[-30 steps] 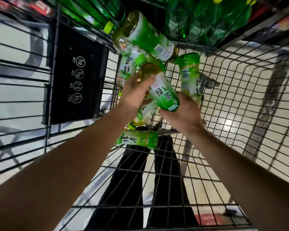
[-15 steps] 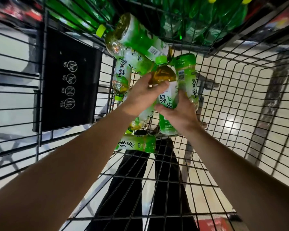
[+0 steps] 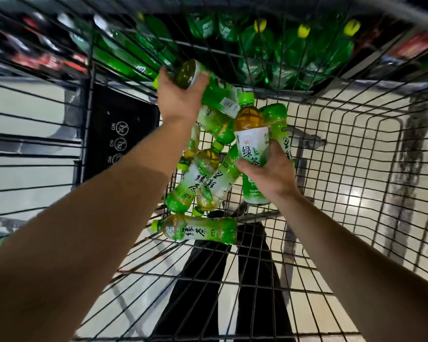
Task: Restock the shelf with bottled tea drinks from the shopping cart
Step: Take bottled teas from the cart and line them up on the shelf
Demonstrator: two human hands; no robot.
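- Looking down into a black wire shopping cart (image 3: 331, 149), both bare forearms reach in from the bottom edge toward a heap of green tea bottles.
- The left hand (image 3: 181, 95) curls its fingers and thumb around the base end of one tilted green tea bottle (image 3: 215, 95), held up near the cart's far wall, with the amber base facing the camera.
- The right hand (image 3: 269, 174) grips a second bottle (image 3: 251, 141) around its white and green label; this one stands nearly upright, green cap on top, amber tea showing below the cap.
- Between and under the hands lies a loose pile of bottles (image 3: 203, 176), crossing each other at angles on the wire floor near the middle of the cart.
- One more bottle (image 3: 198, 230) lies on its side, apart from the pile and nearer the camera, cap pointing left.
- A black panel with white round symbols (image 3: 119, 134) hangs on the cart's left wall.
- Beyond the far wall, large dark green bottles with yellow caps (image 3: 302, 53) fill a shelf, blurred.
- Pale glossy floor (image 3: 353, 201) and dark trouser legs (image 3: 252, 280) show through the wire base.
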